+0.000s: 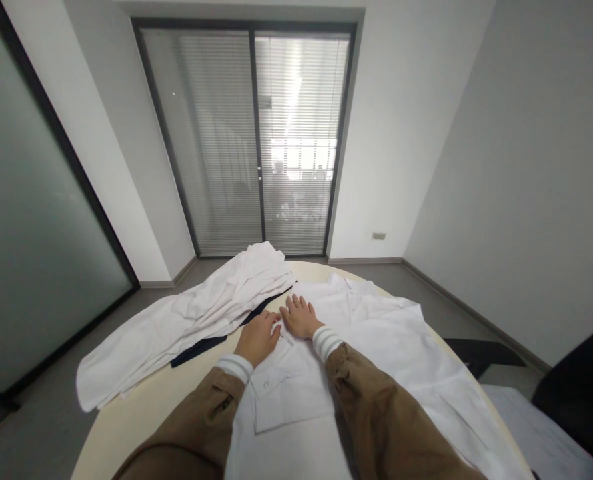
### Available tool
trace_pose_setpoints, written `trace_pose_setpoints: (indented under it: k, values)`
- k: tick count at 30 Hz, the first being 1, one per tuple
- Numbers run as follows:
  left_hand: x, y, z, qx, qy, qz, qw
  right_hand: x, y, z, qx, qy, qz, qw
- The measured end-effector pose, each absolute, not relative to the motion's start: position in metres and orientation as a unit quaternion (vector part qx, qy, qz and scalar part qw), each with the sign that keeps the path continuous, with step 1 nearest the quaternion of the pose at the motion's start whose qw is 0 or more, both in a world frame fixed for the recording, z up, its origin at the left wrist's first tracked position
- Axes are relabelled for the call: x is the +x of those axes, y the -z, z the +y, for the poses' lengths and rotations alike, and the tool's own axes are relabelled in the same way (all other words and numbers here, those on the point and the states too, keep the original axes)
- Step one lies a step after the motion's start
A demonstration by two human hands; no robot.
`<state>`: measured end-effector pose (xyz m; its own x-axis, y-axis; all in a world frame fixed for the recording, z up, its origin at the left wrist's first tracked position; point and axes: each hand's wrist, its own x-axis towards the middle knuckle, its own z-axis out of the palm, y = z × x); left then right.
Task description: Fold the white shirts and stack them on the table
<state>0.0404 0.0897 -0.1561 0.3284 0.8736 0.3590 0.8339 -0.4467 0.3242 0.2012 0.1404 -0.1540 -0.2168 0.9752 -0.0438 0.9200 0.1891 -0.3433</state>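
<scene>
A white shirt [391, 340] with a collar lies spread over the round table, and one sleeve with a buttoned cuff [276, 383] is folded across toward me. My right hand [301, 317] lies flat on the shirt near its left edge, fingers spread. Just left of it, my left hand [259, 338] rests at the same edge with its fingers bent and the thumb apart from them. Its fingertips touch the fabric beside my right fingers. Both arms wear brown sleeves over striped cuffs, which hide part of the shirt.
A heap of white clothing [186, 320] lies along the table's left side, with dark cloth [199, 350] under it. The pale round tabletop [141, 433] shows at the front left. Beyond stand glass doors with blinds [256, 147]; a dark object [583, 393] is at the right.
</scene>
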Motion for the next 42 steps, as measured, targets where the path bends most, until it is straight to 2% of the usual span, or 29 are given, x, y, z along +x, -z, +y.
trace_pose_setpoints:
  k: [6,11,14,20,31,36,42]
  values:
    - [0.038,0.141,0.089,0.755,-0.174,0.619,0.13,0.219,0.146,0.114,-0.633,-0.131,-0.754,0.119]
    - [0.037,0.135,0.086,0.758,-0.156,0.609,0.171,0.239,0.149,0.081,-0.662,-0.138,-0.735,0.051]
    - [0.034,0.133,0.083,0.76,-0.155,0.597,0.205,0.246,0.157,0.067,-0.654,-0.115,-0.744,0.079]
    - [0.029,0.133,0.082,0.72,-0.153,0.583,0.343,0.251,0.162,0.06,-0.643,-0.082,-0.752,0.123]
    - [0.044,0.154,0.095,0.688,-0.272,0.586,0.331,0.26,0.153,0.053,-0.588,-0.11,-0.793,0.115]
    - [0.045,0.153,0.095,0.694,-0.313,0.544,0.353,0.261,0.154,0.054,-0.591,-0.117,-0.79,0.116]
    - [0.047,0.15,0.096,0.669,-0.342,0.567,0.339,0.261,0.154,0.054,-0.591,-0.12,-0.788,0.124]
